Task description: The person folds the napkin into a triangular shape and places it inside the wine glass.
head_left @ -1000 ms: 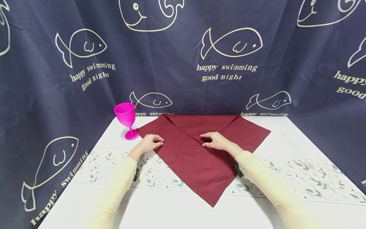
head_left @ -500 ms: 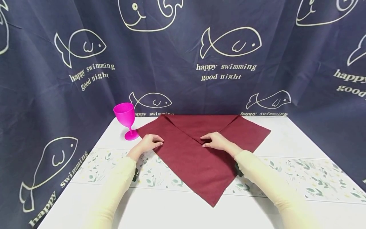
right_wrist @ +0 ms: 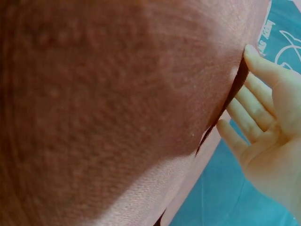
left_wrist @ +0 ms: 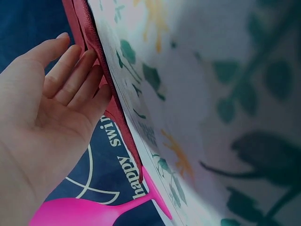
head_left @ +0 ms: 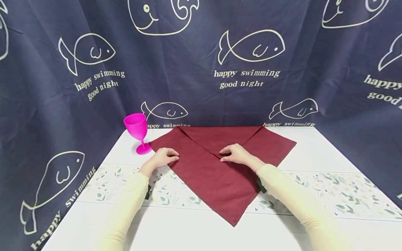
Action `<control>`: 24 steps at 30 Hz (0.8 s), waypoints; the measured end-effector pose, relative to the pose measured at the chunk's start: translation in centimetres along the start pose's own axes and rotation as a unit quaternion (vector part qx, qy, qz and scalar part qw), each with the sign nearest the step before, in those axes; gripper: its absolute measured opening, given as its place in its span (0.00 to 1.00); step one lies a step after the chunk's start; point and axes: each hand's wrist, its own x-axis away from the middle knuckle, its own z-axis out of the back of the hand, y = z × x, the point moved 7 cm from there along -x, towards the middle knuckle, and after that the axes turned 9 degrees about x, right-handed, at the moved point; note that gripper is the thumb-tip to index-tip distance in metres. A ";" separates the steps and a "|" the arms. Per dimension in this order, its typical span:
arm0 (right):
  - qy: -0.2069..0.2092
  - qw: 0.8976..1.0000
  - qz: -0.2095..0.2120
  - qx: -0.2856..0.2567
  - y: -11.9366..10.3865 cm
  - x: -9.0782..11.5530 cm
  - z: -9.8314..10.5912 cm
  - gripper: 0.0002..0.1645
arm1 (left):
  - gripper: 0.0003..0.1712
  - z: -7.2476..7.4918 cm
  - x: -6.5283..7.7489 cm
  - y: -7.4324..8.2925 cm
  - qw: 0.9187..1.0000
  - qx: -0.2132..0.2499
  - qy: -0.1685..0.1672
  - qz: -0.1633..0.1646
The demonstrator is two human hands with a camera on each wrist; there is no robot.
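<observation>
A dark red cloth napkin [head_left: 216, 181] lies on the table, one corner pointing at the person. Its far corner is folded inward as a triangular flap [head_left: 221, 136] whose tip reaches the middle. My left hand [head_left: 161, 157] rests at the napkin's left edge; in the left wrist view its fingers bend gently against the red edge [left_wrist: 115, 101], thumb apart. At the flap's tip is my right hand [head_left: 237, 154]. The right wrist view has its thumb [right_wrist: 263, 66] and fingers spread at the fold's edge, touching the cloth without pinching it.
A bright pink goblet [head_left: 137, 128] stands upright at the back left, its foot close to the napkin's left corner. A white table [head_left: 176, 230] with a floral band [head_left: 339, 195] lies beneath. Dark blue fish-printed curtains [head_left: 201, 69] hang behind and at both sides.
Both hands and the napkin keep their places. Only the head view has shifted slightly.
</observation>
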 end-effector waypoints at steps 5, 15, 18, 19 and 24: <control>0.013 1.000 0.008 0.006 -0.1 0.0 0.0 0.14 | 0.12 0.1 0.1 -0.3 1.000 -0.009 0.001 0.011; 0.030 0.999 0.042 0.007 -0.5 -0.1 0.4 0.09 | 0.12 0.1 -0.1 -0.4 1.000 -0.004 0.000 0.022; 0.035 0.998 0.044 0.000 -0.4 -0.2 0.4 0.07 | 0.12 0.2 -0.1 -0.4 1.000 -0.002 -0.001 0.020; 0.035 0.999 0.039 -0.004 -0.3 -0.2 0.4 0.07 | 0.12 0.2 -0.1 -0.4 1.000 -0.002 -0.001 0.019; 0.032 0.999 0.015 -0.025 -0.1 -0.4 0.3 0.06 | 0.12 0.4 -0.1 -0.6 1.000 -0.003 0.001 0.013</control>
